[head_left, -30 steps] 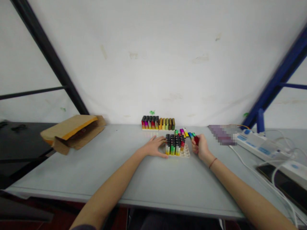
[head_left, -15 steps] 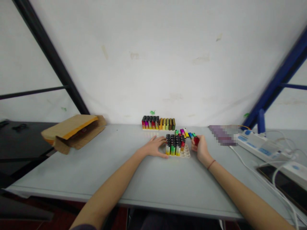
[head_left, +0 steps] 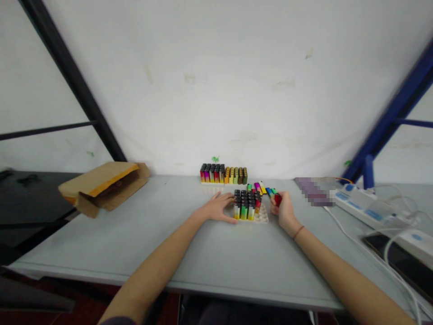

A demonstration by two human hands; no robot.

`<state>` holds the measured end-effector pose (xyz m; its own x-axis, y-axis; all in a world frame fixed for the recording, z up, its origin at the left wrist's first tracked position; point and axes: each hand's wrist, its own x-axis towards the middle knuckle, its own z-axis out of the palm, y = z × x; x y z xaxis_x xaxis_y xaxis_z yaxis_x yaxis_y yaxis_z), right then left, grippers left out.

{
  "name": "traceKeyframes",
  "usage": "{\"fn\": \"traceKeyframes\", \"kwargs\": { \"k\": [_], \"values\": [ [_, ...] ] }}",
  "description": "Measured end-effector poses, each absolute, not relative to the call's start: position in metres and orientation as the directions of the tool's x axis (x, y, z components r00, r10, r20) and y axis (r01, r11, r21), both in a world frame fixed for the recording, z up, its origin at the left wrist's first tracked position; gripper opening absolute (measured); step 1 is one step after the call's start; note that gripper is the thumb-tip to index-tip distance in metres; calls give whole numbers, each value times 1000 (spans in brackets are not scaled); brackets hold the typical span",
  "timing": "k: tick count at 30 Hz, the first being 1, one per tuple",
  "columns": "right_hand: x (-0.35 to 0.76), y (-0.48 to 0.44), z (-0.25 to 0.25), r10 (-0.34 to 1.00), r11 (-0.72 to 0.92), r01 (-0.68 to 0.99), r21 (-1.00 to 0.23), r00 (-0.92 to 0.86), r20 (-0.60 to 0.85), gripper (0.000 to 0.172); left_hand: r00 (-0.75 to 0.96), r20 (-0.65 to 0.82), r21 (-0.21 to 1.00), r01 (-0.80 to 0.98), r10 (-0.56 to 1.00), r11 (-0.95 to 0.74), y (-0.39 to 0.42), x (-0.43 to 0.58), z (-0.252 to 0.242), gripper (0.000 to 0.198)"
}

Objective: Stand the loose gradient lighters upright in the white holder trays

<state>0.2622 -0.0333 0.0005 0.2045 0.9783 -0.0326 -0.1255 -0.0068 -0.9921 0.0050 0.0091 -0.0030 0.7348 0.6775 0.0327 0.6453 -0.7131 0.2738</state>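
Note:
A white tray (head_left: 263, 216) stands on the table with several black-topped lighters (head_left: 244, 205) upright in it; holes show at its right end. My left hand (head_left: 218, 207) lies open around the tray's left end, thumb at the front and fingers spread behind; whether it presses on the tray I cannot tell. To the right of the tray, my right hand (head_left: 284, 210) is closed on a red lighter (head_left: 278, 198), partly covered by the fingers. Behind the tray and beside that hand, several loose coloured lighters (head_left: 261, 187) lie on the table.
Two filled blocks of lighters stand near the wall, one black-topped (head_left: 212, 173), one yellowish (head_left: 236, 175). An open brown paper bag (head_left: 104, 180) lies at left. A white power strip (head_left: 365, 210), cables and a dark phone (head_left: 402, 257) occupy the right side.
Almost nothing differs. The red lighter in my right hand has shifted very slightly; my left hand and the tray have stayed in place.

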Motion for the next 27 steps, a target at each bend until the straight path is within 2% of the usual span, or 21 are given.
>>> {"fn": "traceKeyframes", "kwargs": {
  "k": [6, 10, 14, 16, 19, 23, 27],
  "values": [
    [264, -33, 2, 984, 53, -84, -995, 176, 37, 46, 735, 27, 278, 645, 677, -712, 9, 5, -3, 97],
    [261, -39, 18, 981, 185, 81, -979, 37, 189, 41, 732, 20, 267, 653, 681, -709, 9, 6, -2, 98],
    [270, -49, 38, 938, 340, 279, -898, -165, 304, 33, 733, 16, 268, 652, 680, -709, 8, 6, 0, 98],
    [277, -52, 45, 920, 367, 346, -864, -269, 284, 32, 733, 12, 272, 652, 680, -708, 7, 6, 0, 98],
    [284, -53, 47, 907, 340, 322, -884, -361, 217, 30, 733, 15, 271, 651, 680, -709, 8, 6, -1, 97],
    [285, -53, 45, 906, 284, 254, -925, -386, 172, 32, 735, 28, 264, 648, 677, -715, 10, 5, -4, 96],
    [284, -56, 46, 902, 286, 280, -917, -401, 159, 31, 739, 35, 262, 643, 672, -720, 12, 4, -7, 96]
  ]
}}
